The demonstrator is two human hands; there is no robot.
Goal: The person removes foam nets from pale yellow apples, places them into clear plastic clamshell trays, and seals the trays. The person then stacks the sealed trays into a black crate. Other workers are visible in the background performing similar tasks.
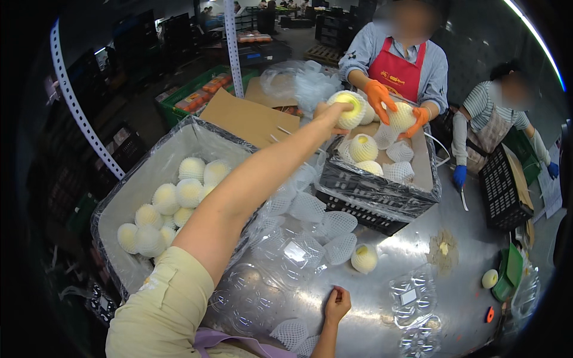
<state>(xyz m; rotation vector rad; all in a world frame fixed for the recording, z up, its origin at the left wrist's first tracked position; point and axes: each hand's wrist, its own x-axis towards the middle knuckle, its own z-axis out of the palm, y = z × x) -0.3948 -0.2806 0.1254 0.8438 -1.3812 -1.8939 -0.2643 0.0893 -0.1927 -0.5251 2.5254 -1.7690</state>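
Note:
My left hand [328, 116] is stretched over to the black crate [376, 191] lined with plastic, closed on a pale yellow fruit [350, 109] in a white foam net. More netted fruit [363, 147] and loose nets [400, 172] fill that crate. My right hand [336, 303], low over the steel table, has its fingers curled with nothing visible in them. Near it are a single netted fruit [364, 258], empty foam nets [341, 247] and clear clamshell packs [412, 292]. On the left, a lined crate [122, 280] holds several netted fruits [190, 192].
A co-worker in orange gloves [418, 122] holds another netted fruit across from me. A second person in blue gloves [459, 176] stands at right beside a black basket [507, 191]. A green tray [509, 271] lies at the right edge; cardboard [239, 119] and a perforated post [83, 101] are left.

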